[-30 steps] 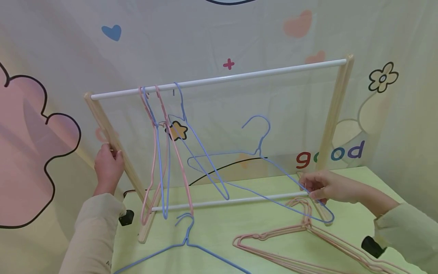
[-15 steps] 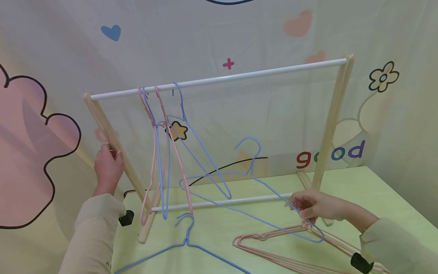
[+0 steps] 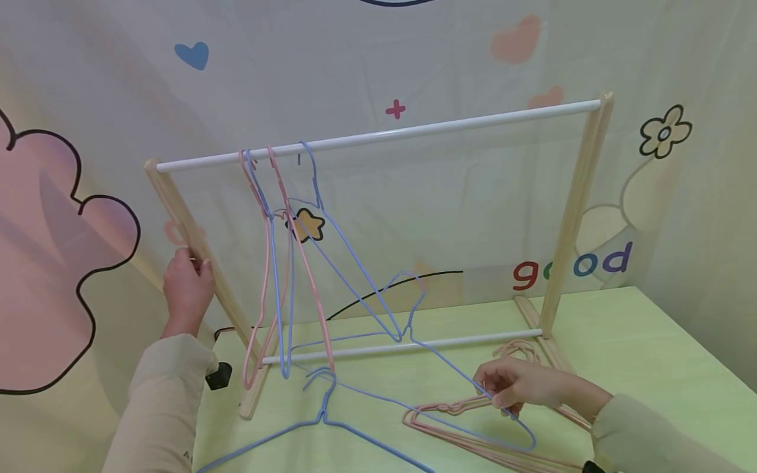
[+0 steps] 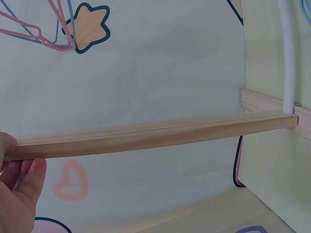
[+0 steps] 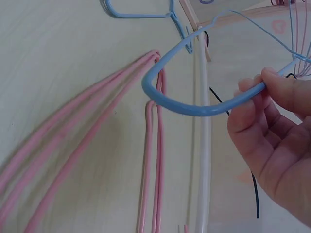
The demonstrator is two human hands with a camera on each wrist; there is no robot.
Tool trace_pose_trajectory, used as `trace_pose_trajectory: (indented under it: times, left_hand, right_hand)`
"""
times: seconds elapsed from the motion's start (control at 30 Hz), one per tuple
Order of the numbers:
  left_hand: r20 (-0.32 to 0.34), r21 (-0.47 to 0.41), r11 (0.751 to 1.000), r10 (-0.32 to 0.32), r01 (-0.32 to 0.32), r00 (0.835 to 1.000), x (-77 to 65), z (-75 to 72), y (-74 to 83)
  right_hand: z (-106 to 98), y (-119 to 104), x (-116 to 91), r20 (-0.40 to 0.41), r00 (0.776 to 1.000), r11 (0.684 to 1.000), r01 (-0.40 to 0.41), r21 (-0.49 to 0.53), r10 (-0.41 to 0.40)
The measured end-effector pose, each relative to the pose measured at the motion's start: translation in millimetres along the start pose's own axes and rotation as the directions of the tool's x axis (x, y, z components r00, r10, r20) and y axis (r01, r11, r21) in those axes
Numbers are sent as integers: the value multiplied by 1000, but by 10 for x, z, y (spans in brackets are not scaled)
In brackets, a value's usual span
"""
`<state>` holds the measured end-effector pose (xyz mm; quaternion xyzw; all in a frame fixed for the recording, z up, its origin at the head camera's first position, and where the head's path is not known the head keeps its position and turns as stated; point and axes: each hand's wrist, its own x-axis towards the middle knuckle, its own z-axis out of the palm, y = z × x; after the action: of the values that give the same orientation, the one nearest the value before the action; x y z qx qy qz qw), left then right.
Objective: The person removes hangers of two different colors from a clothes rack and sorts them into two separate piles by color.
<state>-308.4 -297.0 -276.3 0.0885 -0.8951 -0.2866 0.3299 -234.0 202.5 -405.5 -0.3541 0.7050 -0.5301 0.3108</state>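
My left hand (image 3: 188, 292) grips the left wooden post (image 4: 146, 141) of a clothes rack, thumb and fingers on either side in the left wrist view. Low at the right, my right hand (image 3: 523, 387) pinches a blue hanger (image 3: 443, 358) by one shoulder end, seen closely in the right wrist view. Its hook points up toward the back, below the rack's white top rail (image 3: 414, 129). On that rail's left half hang pink and blue hangers, including a pink one (image 3: 321, 312) and a blue one (image 3: 353, 263). The held hanger overlaps these in the head view.
Several pink hangers (image 3: 455, 408) lie stacked on the pale green table (image 3: 650, 368), below the right hand. Blue hangers (image 3: 322, 415) lie at the front left. The rack's lower white bar (image 3: 461, 342) crosses behind them, with a printed curtain at the back.
My right hand has moved left, down and nearer, bringing the blue hanger lower, its hook now beneath its former height. My left hand stays on the post.
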Motion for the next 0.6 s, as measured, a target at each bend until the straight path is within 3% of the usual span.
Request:
trace_pose_trajectory:
  times: [0.6]
  left_hand:
    - [-13,2,1000,9,-9,1000,14,0,-2]
  right_hand:
    - [324,207,319,115,992,992,-64,109,52]
